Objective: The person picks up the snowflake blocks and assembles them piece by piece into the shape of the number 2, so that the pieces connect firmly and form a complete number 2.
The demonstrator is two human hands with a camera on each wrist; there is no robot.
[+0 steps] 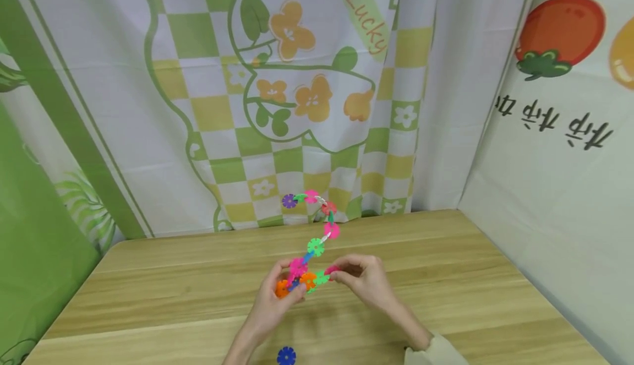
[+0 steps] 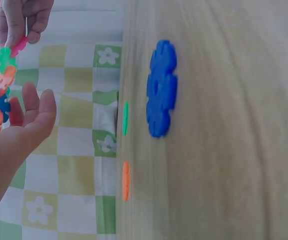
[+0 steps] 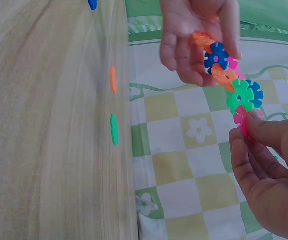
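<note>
A chain of colourful plastic snowflake discs (image 1: 316,247) curves up and away from the hands in a hook, ending in a purple disc (image 1: 289,201). My left hand (image 1: 269,299) holds its near end, with thumb and fingers around orange, blue and pink discs. Between the thumb and forefinger of my right hand (image 1: 369,282) is a pink disc (image 3: 241,119), pinched at its edge. This pink disc meets a green disc (image 3: 240,96) at the chain's right end; an orange disc (image 3: 224,76) links on toward the left hand. Part of the pink disc is covered by my thumb.
A loose blue disc (image 1: 286,355) lies on the wooden table (image 1: 188,288) near its front. Green (image 2: 125,118) and orange (image 2: 125,181) discs also lie on the tabletop. A patterned curtain (image 1: 287,172) hangs behind the table, and a white printed sheet (image 1: 550,189) hangs at right.
</note>
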